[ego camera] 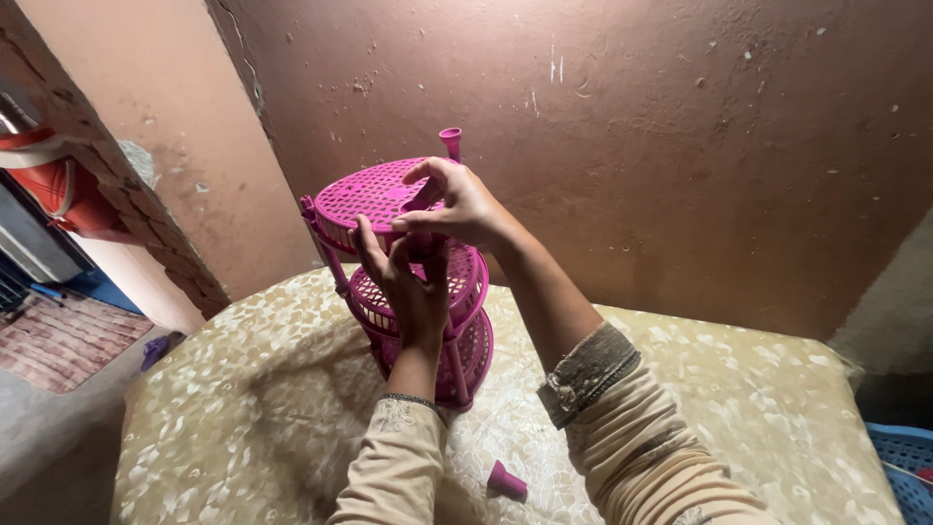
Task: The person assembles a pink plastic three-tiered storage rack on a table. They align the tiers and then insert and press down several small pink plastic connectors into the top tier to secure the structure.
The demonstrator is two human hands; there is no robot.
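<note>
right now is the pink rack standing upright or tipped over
Upright. The pink three-tier rack stands on its base on the patterned table, tiers level, with the left hand and right hand on it.

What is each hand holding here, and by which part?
Both hands grip the pink three-tier plastic rack on the table. The right hand holds the top tier's near rim; the left hand holds it just beneath, at a post between tiers.

We see dim, warm light. Below our fingers (420, 216) a soft shadow darkens the table (777, 408). Edges bend.
</note>
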